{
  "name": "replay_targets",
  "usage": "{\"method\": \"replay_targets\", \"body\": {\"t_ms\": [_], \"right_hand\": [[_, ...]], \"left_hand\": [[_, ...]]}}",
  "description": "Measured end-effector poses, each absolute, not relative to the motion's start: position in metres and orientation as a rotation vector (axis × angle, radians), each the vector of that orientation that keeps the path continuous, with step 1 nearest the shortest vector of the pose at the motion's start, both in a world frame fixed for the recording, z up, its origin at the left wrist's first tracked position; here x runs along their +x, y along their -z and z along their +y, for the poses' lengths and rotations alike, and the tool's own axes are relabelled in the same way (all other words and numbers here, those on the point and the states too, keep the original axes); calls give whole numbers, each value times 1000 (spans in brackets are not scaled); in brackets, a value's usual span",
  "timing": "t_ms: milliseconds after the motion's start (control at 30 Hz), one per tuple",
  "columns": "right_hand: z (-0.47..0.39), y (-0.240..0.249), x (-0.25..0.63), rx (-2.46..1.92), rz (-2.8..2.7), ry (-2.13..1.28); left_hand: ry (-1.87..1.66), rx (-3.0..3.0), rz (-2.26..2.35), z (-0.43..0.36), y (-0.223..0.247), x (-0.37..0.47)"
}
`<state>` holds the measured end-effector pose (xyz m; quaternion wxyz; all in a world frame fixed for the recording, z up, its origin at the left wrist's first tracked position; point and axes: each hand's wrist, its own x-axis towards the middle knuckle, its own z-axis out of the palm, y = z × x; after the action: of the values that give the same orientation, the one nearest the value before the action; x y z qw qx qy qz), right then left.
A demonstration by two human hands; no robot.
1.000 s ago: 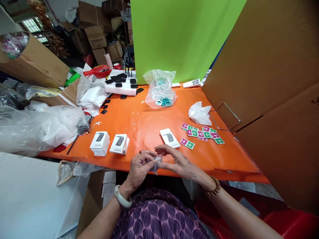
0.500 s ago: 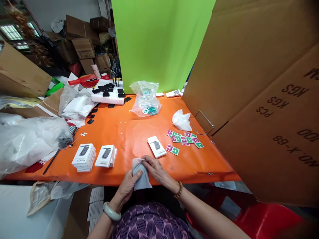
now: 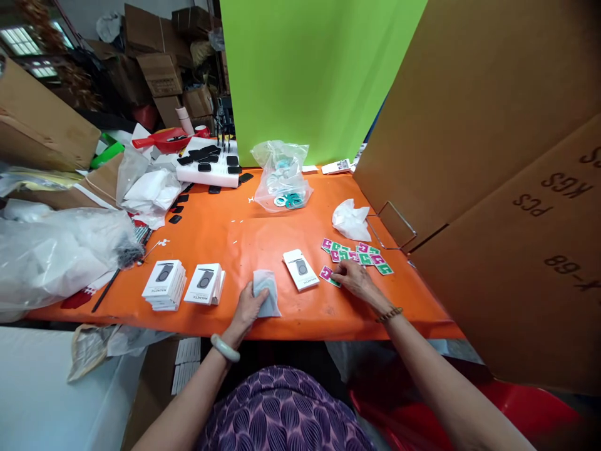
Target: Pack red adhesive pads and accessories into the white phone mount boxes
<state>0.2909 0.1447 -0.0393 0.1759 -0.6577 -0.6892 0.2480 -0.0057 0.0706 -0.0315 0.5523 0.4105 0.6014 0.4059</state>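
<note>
The left hand [image 3: 248, 307] holds a thin white pouch [image 3: 268, 292] over the near part of the orange table [image 3: 211, 235], thumb laid across its face and the other fingers hidden beneath, so the pouch is pinched between them. The right hand [image 3: 355, 280] reaches to a single pink-and-green card [image 3: 325, 274], its bent fingertips at the green end; whether they pinch the card or only touch it, I cannot tell. Just beyond that hand lies a loose spread of similar cards [image 3: 369, 258], some overlapping. Between the pouch and the single card, a white box [image 3: 301, 270] lies tilted on the table, its printed face up. Left of the pouch stand two stacks of similar boxes [image 3: 163, 285], side by side. A crumpled white wrapper [image 3: 351, 219] sits behind the cards.
</note>
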Motion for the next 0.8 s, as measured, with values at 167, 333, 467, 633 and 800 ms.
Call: {"method": "replay_targets", "body": {"t_ms": [167,333,467,633,800], "right_hand": [[141,29,281,-1820,-1815,-713],[120,11,235,-1533,-1433,-988],[95,9,164,-1314,-1161,-1455],[85,26,113,-1405,-1268,-1426],[81,42,105,-1498,-1765,-838]], "left_hand": [[-919,1376,1765,89,33,-4],[-999,1613,1905,79,36,-10],[-1059,1539,1892,62,40,-22],[-1008,1534,1857,46,43,-32],[-1042,1673,1757,41,47,-31]]}}
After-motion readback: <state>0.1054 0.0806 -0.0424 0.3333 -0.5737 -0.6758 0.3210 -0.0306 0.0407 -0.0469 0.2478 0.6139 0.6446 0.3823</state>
